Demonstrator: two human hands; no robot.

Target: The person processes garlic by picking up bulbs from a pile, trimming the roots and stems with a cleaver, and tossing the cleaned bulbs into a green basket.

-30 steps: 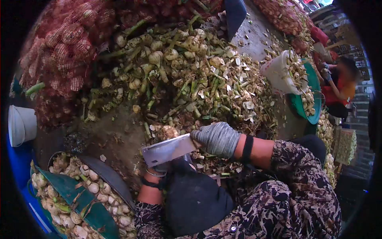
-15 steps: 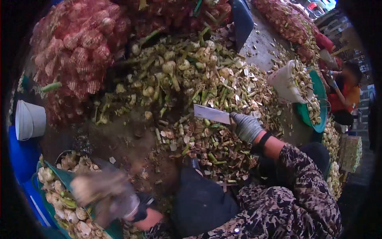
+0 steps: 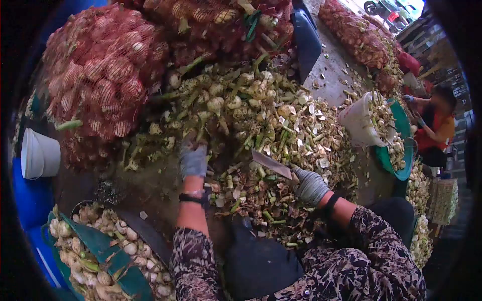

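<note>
My right hand [image 3: 311, 187], in a grey glove, is closed around the handle of a cleaver [image 3: 272, 164]. Its blade points left over the cut stems and peelings. My left hand [image 3: 193, 159], gloved too, reaches forward to the near edge of a heap of garlic bulbs with stems [image 3: 216, 104]. Its dirty fingers look stretched out among the bulbs, and their tips are hard to tell from the garlic. Trimmed garlic bulbs [image 3: 131, 248] fill a container at lower left, with a green divider or rim [image 3: 108, 251] across them.
Red mesh sacks of garlic [image 3: 103, 75] stand at the back left. A white bucket [image 3: 40, 153] is at far left. To the right, a tilted white bucket [image 3: 359, 120] of stems leans by a green tub [image 3: 401, 173]. Another person [image 3: 437, 125] works beyond it.
My left hand has moved from the container at lower left up to the garlic heap. The cleaver in my right hand has tilted and shifted slightly down and right.
</note>
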